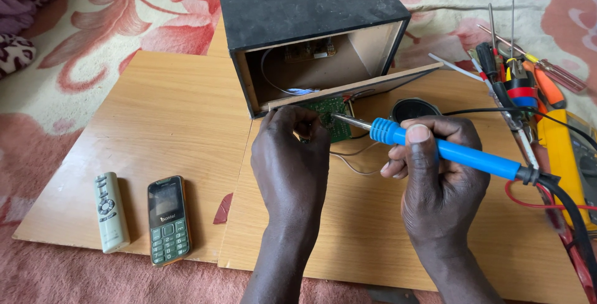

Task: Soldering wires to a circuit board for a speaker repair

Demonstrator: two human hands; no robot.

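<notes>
My right hand [438, 176] grips a blue-handled soldering iron [454, 153], its metal tip resting on a green circuit board [336, 120]. My left hand [292, 161] pinches the board's near edge, fingers closed on it. The board sits just in front of an open black speaker box [305, 11], whose wooden panel [354, 86] leans across the opening. Thin wires [354, 154] trail from the board onto the wooden board [180, 117] below. A small round speaker [413, 109] lies behind the iron.
A pale remote control [111, 212] and a keypad mobile phone [168, 220] lie at the front left. Screwdrivers and pliers [516, 67] and a yellow multimeter [569, 154] are piled at the right. A floral carpet [124, 11] surrounds the boards.
</notes>
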